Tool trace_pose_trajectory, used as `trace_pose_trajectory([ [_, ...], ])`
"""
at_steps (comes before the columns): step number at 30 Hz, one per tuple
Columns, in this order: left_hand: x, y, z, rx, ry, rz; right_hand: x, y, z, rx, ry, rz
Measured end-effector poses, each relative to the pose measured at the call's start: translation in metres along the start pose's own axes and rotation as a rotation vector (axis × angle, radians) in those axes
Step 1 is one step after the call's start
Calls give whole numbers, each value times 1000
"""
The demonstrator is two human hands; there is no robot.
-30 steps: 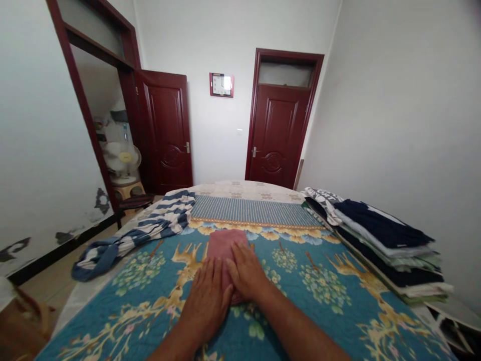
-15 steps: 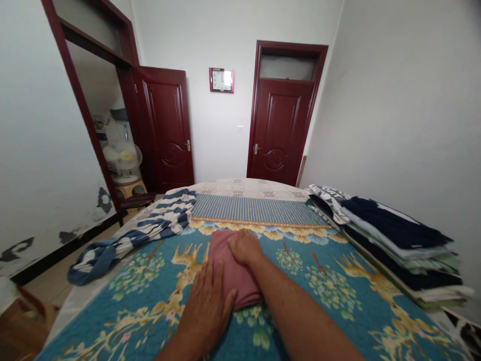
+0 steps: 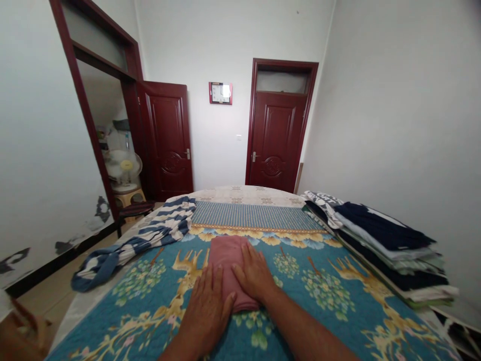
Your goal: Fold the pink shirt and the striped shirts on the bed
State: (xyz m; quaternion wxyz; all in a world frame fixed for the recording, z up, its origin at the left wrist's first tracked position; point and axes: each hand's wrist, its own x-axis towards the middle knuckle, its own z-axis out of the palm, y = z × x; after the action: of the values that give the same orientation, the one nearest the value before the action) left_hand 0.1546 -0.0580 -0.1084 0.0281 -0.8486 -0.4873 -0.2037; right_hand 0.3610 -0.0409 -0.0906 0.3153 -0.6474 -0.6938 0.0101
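A dusty-pink garment [image 3: 227,260], folded into a compact rectangle, lies in front of me on the teal patterned cover [image 3: 150,311]. What kind of garment it is cannot be made out. Flat along its left edge rests my left hand [image 3: 206,296], fingers stretched out and thumb apart. My right hand [image 3: 255,273] lies on its right side, fingers extended over the cloth and pointing away from me. Both palms press on the fabric without gripping it.
A blue-and-white striped garment [image 3: 150,238] sprawls along the left edge. On the right stands a stack of folded clothes [image 3: 391,250], navy, white and green. Beyond are two dark red doors [image 3: 165,140], a wall clock [image 3: 220,93], a fan [image 3: 126,165] and a stool [image 3: 135,209].
My right hand has gone from curled fingers at the garment's far edge to lying flat on its right side, nearer me. The left hand stays in place. The camera view has tilted slightly up.
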Motion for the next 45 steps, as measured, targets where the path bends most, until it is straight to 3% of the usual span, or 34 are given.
trace_pose_trajectory([
  [7, 1, 5, -11, 29, -78, -27, -57, 1, -1, -35, 76, -30],
  [14, -9, 13, -26, 59, -91, -80, -74, -3, -8, -37, 136, -45],
  [18, -13, 16, -30, 60, -96, -106, -67, -6, -21, 22, 184, 7],
  [21, -13, 16, -30, 24, -74, -111, -52, -7, -32, 166, 186, 135],
  [26, -5, 10, -34, -59, -4, -112, -14, -8, -43, 390, -10, 343],
  [30, -1, 4, -43, -197, 93, -67, 5, -9, -40, 444, -102, 385],
  [37, 9, -7, -38, -287, 210, -99, 4, -5, -30, 464, -64, 377],
  [41, 34, -3, -52, -412, 100, -75, 1, -4, -35, 594, -46, 431],
  [45, 62, 15, -69, -552, 24, -127, -1, 2, -44, 915, -12, 517],
])
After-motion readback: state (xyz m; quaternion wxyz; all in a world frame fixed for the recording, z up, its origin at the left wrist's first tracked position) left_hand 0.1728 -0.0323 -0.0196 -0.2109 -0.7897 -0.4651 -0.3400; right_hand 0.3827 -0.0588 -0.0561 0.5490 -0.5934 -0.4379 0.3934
